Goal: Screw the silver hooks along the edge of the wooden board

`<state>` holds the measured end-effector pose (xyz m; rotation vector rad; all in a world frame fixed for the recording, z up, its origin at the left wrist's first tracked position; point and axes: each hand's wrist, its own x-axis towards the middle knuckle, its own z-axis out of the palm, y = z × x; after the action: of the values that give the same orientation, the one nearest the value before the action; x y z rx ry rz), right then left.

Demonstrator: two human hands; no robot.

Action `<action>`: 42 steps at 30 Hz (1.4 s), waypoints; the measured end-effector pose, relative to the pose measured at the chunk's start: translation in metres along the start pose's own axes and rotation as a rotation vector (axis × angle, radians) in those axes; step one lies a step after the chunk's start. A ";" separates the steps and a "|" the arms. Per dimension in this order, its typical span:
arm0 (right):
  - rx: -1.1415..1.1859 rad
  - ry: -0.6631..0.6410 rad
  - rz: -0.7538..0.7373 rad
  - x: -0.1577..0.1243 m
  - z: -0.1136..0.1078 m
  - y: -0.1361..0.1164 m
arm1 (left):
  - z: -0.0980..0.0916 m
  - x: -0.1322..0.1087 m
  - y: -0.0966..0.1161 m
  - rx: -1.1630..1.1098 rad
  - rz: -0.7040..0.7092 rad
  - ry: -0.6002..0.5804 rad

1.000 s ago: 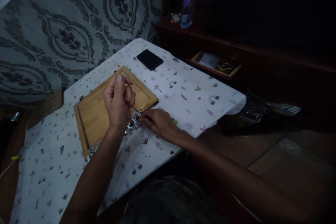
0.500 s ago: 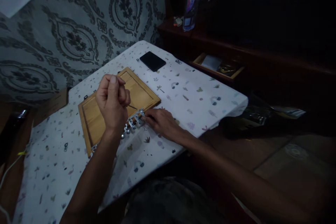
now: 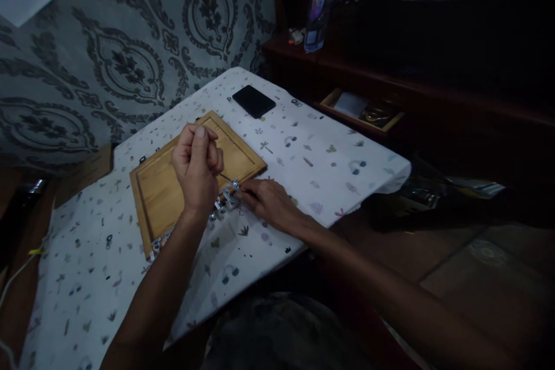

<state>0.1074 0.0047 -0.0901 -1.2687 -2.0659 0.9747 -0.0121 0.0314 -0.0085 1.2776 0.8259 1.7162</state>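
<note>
Starting with the left hand (image 3: 197,167), what is seen?

— Clenched around a thin rod (image 3: 226,177), over the wooden panel (image 3: 161,188) laid on the tablecloth (image 3: 312,153). Metal fittings (image 3: 228,196) are touched by the right hand (image 3: 271,202); whether pinched cannot be told.

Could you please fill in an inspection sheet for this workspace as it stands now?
Surface: a table covered with a white patterned cloth.
Job's things: a framed wooden panel lies flat, with a row of metal fittings along its near edge.
Clutter: a black phone-like device lies flat beyond the panel.
Left hand: closed, above the panel; a thin dark shaft juts out below it.
Right hand: fingers at the end fitting; grip unclear.
Cables: a white cable at the far left.
Surroundings: a patterned wall, a bottle on dark furniture, an open drawer; lighting is dim.
</note>
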 end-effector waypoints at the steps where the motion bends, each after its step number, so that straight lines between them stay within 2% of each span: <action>1: 0.001 0.001 -0.003 0.000 0.000 0.000 | 0.000 0.000 0.000 0.000 -0.001 0.000; 10: -0.009 -0.002 0.005 0.001 0.000 -0.001 | -0.001 0.000 0.000 0.008 -0.019 -0.008; 21: 0.016 0.021 -0.068 -0.001 0.002 0.005 | 0.002 -0.013 0.001 0.057 0.005 -0.110; 28: -0.027 0.003 -0.004 0.001 0.000 0.000 | -0.008 0.004 0.000 0.037 -0.093 -0.142; 34: -0.034 0.006 -0.008 0.001 0.000 0.000 | -0.006 0.006 0.002 0.212 -0.111 -0.057; 39: -0.035 0.012 -0.016 0.001 0.001 0.002 | 0.003 0.001 -0.001 0.074 -0.071 0.131; 42: -0.049 -0.001 -0.006 0.001 0.001 0.001 | 0.005 0.001 -0.003 0.038 -0.070 0.148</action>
<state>0.1069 0.0059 -0.0917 -1.2859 -2.1046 0.9276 -0.0071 0.0343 -0.0095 1.1430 0.9818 1.7620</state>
